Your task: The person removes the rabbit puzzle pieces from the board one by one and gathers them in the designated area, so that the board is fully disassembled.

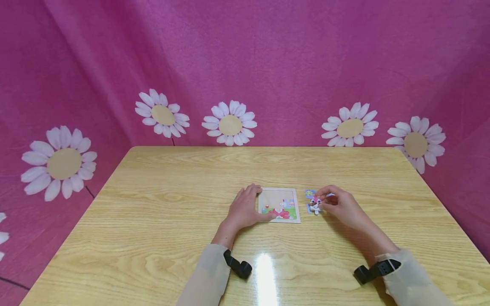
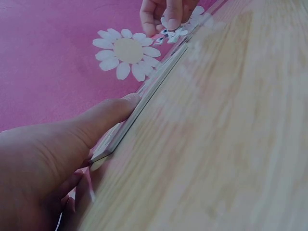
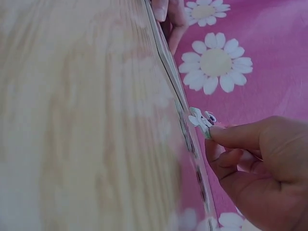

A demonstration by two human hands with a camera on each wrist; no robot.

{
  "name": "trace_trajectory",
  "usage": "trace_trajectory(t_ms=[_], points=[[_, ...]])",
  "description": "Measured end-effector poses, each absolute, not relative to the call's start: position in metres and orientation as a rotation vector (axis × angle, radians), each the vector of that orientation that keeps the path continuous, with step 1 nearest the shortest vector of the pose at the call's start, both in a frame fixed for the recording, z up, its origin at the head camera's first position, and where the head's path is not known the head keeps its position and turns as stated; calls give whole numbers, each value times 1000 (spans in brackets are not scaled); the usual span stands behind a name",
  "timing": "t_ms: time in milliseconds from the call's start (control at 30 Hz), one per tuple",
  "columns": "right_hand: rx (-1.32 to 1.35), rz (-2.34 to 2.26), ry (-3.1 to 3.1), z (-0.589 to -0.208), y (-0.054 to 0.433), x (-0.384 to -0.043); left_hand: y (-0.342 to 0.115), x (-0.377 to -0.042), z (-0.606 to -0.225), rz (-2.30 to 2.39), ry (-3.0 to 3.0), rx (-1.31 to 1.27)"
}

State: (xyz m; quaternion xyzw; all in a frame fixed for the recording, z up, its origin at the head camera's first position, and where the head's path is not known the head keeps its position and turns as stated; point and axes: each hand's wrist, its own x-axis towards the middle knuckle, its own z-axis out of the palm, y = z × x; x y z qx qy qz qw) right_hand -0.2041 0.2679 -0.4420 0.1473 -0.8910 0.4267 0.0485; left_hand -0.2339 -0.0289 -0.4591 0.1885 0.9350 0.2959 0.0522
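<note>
On the table lies a square jigsaw puzzle tray [image 1: 272,197] with a pale rim. Its lower part and right side show fitted picture pieces, while bare board shows at the upper left. My left hand [image 1: 245,208] holds the tray at its left side, thumb over the lower edge and fingers at the upper left corner. Between thumb and fingertips, my right hand [image 1: 342,208] pinches a jigsaw piece [image 3: 198,118] with a pink-and-white animal on it. That piece is held over loose jigsaw pieces [image 1: 310,193], partly hidden under it, just right of the tray.
The wooden table [image 1: 172,212] extends widely around the tray, with a bright reflection near the front. A pink curtain [image 1: 268,63] with large daisies hangs behind and at the sides. Each sleeve carries a black wrist strap [image 1: 239,266].
</note>
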Motion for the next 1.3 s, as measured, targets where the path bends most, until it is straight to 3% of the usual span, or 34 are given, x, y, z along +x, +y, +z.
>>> trace_trajectory(t_ms=[1300], points=[[343,1103,-2898,-443,307,-196,-30,-234,-460,900,2857,596]])
